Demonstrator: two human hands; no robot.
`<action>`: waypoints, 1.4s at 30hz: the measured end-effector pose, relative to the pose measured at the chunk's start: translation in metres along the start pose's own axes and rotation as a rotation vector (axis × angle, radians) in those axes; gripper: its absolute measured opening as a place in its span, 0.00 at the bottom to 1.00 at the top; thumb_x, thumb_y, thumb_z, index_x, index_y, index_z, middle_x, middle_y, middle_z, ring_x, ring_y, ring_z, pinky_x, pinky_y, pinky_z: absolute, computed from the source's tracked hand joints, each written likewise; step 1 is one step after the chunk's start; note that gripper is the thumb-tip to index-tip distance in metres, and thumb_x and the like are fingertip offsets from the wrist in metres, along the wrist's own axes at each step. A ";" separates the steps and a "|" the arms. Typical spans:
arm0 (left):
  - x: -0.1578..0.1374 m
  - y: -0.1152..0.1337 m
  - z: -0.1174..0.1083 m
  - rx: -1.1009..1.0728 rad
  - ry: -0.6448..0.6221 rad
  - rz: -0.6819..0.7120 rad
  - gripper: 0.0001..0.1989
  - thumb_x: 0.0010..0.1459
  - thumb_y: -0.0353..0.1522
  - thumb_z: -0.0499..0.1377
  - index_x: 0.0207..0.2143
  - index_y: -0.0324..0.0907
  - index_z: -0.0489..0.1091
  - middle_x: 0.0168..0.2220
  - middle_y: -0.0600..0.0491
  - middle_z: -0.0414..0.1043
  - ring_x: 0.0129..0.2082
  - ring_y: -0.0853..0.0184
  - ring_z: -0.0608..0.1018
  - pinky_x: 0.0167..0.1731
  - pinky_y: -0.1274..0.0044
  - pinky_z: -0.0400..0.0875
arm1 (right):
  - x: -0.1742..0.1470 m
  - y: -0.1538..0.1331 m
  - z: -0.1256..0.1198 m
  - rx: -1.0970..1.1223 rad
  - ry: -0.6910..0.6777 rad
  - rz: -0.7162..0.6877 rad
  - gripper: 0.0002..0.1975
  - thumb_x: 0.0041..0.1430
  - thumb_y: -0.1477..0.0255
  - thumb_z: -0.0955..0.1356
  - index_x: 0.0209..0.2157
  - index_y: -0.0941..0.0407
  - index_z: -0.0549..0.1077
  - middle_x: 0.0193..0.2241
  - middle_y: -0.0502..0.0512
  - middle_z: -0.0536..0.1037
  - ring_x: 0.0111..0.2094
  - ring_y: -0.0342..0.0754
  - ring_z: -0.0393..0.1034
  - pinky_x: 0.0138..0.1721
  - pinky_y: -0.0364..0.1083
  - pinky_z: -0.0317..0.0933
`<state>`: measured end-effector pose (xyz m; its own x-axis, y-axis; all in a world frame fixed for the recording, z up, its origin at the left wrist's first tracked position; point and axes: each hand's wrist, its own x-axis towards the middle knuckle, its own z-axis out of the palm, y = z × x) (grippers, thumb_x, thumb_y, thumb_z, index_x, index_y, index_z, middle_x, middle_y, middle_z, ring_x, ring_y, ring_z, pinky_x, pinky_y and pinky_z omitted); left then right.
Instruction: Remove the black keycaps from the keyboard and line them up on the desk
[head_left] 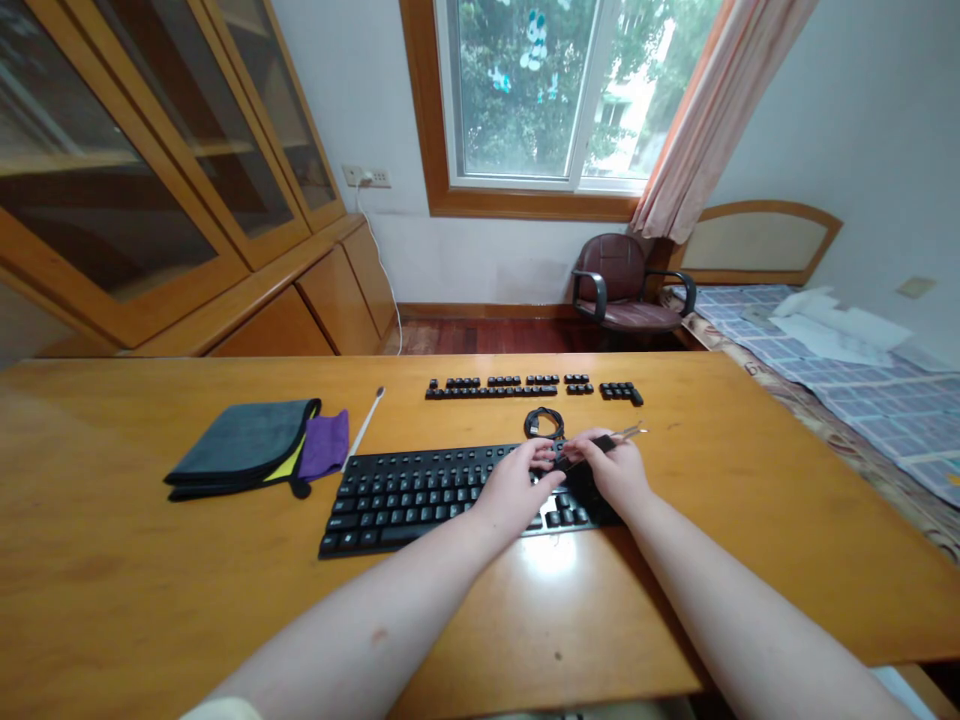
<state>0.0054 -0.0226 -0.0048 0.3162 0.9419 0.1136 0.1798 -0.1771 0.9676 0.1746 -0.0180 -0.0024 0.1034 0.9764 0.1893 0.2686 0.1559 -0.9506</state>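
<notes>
A black keyboard (420, 497) lies on the desk under both hands, with part of its right side bare of keycaps. My right hand (616, 470) is closed around the black handle of a wire keycap puller (598, 447), its thin metal prongs pointing away to the right. Just left of it, over the keyboard's right half, is my left hand (517, 482). Its fingers are curled towards the thumb near the puller's handle end; whatever lies between them is too small to make out. Behind the hands rests a coiled black USB cable (543, 423).
Loose black keycaps (491, 393) stand in rows along the far side of the desk (247, 600). Left of the keyboard are a folded grey cloth (244, 445), a purple cloth (325, 445) and a slim white brush (367, 425). Beyond the desk stands a chair (621, 280).
</notes>
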 end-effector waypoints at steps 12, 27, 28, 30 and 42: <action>0.000 -0.002 0.002 -0.019 -0.006 0.046 0.14 0.47 0.26 0.61 0.39 0.41 0.70 0.37 0.51 0.73 0.36 0.67 0.75 0.41 0.73 0.70 | -0.006 -0.004 0.011 0.146 -0.001 -0.116 0.09 0.51 0.69 0.68 0.20 0.56 0.72 0.24 0.54 0.75 0.28 0.47 0.70 0.32 0.46 0.66; -0.003 -0.002 -0.005 0.105 0.071 0.114 0.13 0.56 0.28 0.53 0.44 0.43 0.70 0.42 0.52 0.73 0.39 0.68 0.75 0.43 0.75 0.69 | -0.010 0.000 0.012 0.262 -0.125 0.099 0.15 0.53 0.59 0.68 0.34 0.56 0.76 0.29 0.56 0.79 0.28 0.49 0.75 0.33 0.49 0.71; -0.003 -0.001 -0.005 0.097 0.070 0.120 0.13 0.56 0.28 0.53 0.44 0.43 0.70 0.42 0.52 0.73 0.40 0.67 0.74 0.44 0.75 0.69 | -0.010 0.000 0.012 0.275 -0.136 0.100 0.15 0.53 0.59 0.68 0.34 0.57 0.76 0.29 0.56 0.79 0.28 0.50 0.75 0.34 0.49 0.72; -0.003 -0.001 -0.006 0.100 0.073 0.130 0.13 0.57 0.28 0.53 0.44 0.44 0.71 0.42 0.52 0.73 0.41 0.67 0.74 0.44 0.75 0.68 | -0.011 0.002 0.012 0.282 -0.131 0.107 0.15 0.53 0.59 0.68 0.34 0.57 0.76 0.29 0.56 0.79 0.29 0.50 0.75 0.34 0.50 0.72; 0.000 -0.008 -0.003 0.028 0.095 0.061 0.11 0.52 0.29 0.59 0.40 0.43 0.70 0.36 0.53 0.74 0.30 0.70 0.73 0.36 0.76 0.70 | -0.013 -0.012 0.010 0.042 -0.065 0.038 0.15 0.54 0.59 0.66 0.31 0.56 0.77 0.30 0.56 0.79 0.30 0.50 0.75 0.34 0.48 0.72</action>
<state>0.0010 -0.0200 -0.0113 0.2380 0.9516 0.1943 0.1892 -0.2416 0.9517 0.1600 -0.0309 0.0040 0.0497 0.9892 0.1379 0.2253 0.1234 -0.9665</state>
